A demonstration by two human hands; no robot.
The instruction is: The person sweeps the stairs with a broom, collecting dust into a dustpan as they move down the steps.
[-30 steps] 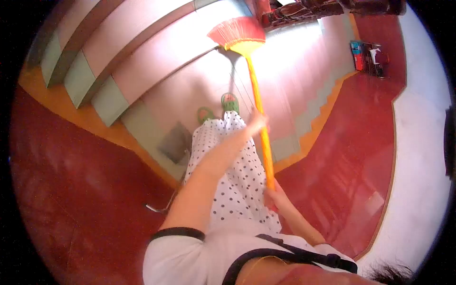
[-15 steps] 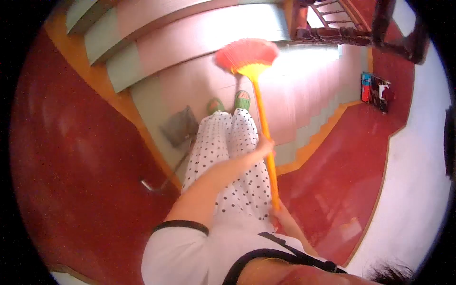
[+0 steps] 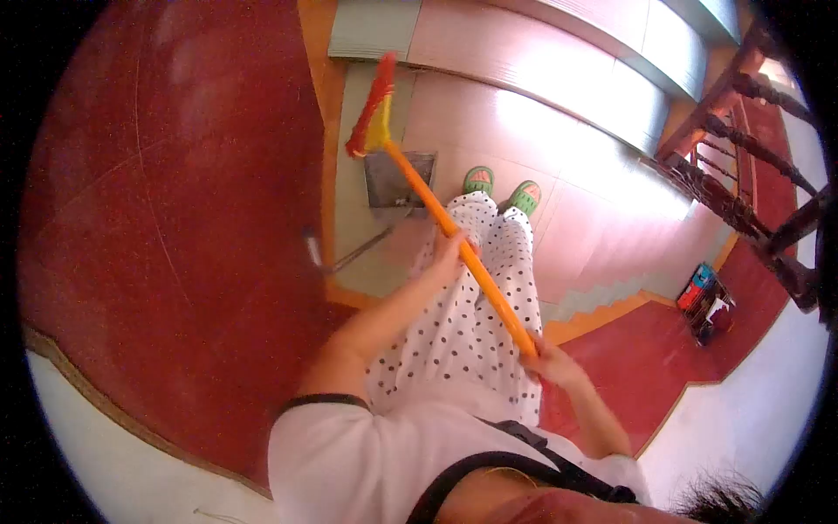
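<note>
A broom with a red and yellow head [image 3: 375, 118] and an orange handle [image 3: 493, 293] slants across the middle of the view. My left hand [image 3: 456, 253] is wrapped round the middle of the handle. Lower down, my right hand [image 3: 546, 360] grips its end. The broom head is turned edge-on, with its bristles to the left. Just below it lies a grey dustpan [image 3: 397, 182], partly covered by the broom. The dustpan's thin handle [image 3: 362, 249] runs down and left to the red surface.
Tiled steps [image 3: 541, 61] rise at the top, and more steps run to the right. A dark wooden railing [image 3: 724, 196] stands at the right, above a rack of items [image 3: 705, 301]. Glossy red surfaces [image 3: 175, 175] flank the steps. My green slippers [image 3: 524, 197] rest on the pink tiles.
The view has turned, and the steps and railing have shifted right. The broom head has moved left, from beyond my feet to beside the dustpan. Both hands still hold the handle.
</note>
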